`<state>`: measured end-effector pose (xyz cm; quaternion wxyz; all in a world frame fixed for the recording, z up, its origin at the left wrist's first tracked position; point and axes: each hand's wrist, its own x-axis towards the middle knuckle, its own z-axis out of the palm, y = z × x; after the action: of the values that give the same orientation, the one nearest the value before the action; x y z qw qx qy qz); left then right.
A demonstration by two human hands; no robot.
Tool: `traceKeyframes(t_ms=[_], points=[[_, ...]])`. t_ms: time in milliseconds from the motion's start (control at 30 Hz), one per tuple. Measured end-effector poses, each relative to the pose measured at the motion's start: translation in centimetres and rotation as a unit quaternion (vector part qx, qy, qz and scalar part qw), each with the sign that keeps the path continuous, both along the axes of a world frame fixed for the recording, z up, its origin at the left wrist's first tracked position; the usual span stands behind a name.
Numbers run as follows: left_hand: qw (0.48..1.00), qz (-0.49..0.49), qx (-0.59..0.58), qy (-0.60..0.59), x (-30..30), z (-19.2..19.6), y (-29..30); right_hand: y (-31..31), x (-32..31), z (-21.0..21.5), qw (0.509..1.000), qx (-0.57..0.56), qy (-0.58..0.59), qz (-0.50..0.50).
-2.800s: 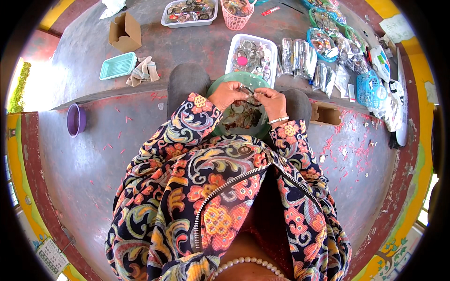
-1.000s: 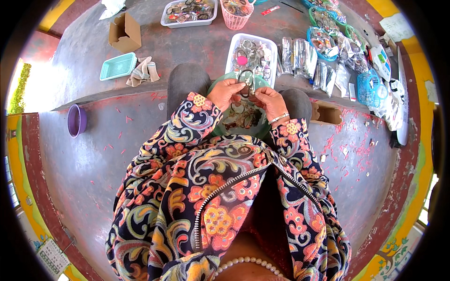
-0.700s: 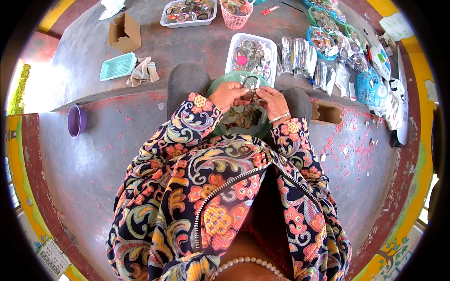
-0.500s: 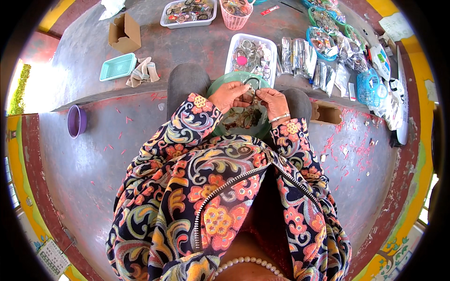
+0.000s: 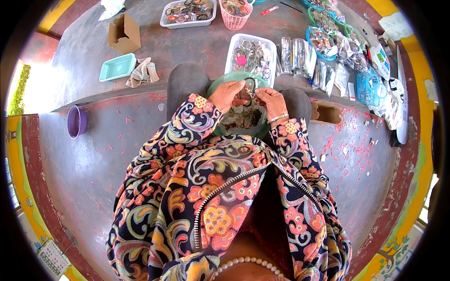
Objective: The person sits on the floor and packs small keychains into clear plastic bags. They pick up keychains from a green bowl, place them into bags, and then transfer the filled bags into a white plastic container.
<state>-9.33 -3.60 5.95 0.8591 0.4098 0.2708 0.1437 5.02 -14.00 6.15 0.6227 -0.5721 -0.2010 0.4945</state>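
Note:
Over the green basin (image 5: 216,85) in my lap, both hands hold a thin dark looped band (image 5: 255,80) that looks like a bracelet or hair tie, with small pale bits along it. My left hand (image 5: 226,97) pinches its left side between thumb and fingers. From the right, my right hand (image 5: 273,103) is closed on the loop's other side, fingertips together. Several dark and brownish small pieces (image 5: 243,119) lie in the basin below, too small to make out.
On the ledge ahead stand a white tray (image 5: 273,47) of bands, a white basin (image 5: 213,22) and a pink basket (image 5: 234,21). Packets (image 5: 300,56) and a blue basket (image 5: 368,86) are at right. A teal tray (image 5: 117,69), cloth (image 5: 144,72), carton (image 5: 124,35) and purple tub (image 5: 75,122) are at left.
The loop has turned slightly between my fingers, and its beaded part shows less now. Both hands stay nearly in the same place over the basin.

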Motion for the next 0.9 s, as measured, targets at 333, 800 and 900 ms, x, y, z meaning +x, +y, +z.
traceKeyframes(t_ms=[333, 800, 900], points=[[0.993, 0.071, -0.035, -0.093, -0.3, 0.1, 0.4, -0.5, -0.1, 0.6, 0.995, -0.038, -0.076, 0.05], [0.998, 0.053, 0.037, 0.018, -0.6, 1.3, -0.3, 5.5, 7.4, 2.2, 0.997, -0.045, 0.058, -0.033], [0.998, 0.049, 0.036, 0.013, -0.5, 1.5, -0.6, 8.4, 9.1, 0.5, 0.991, -0.095, 0.069, -0.056]])
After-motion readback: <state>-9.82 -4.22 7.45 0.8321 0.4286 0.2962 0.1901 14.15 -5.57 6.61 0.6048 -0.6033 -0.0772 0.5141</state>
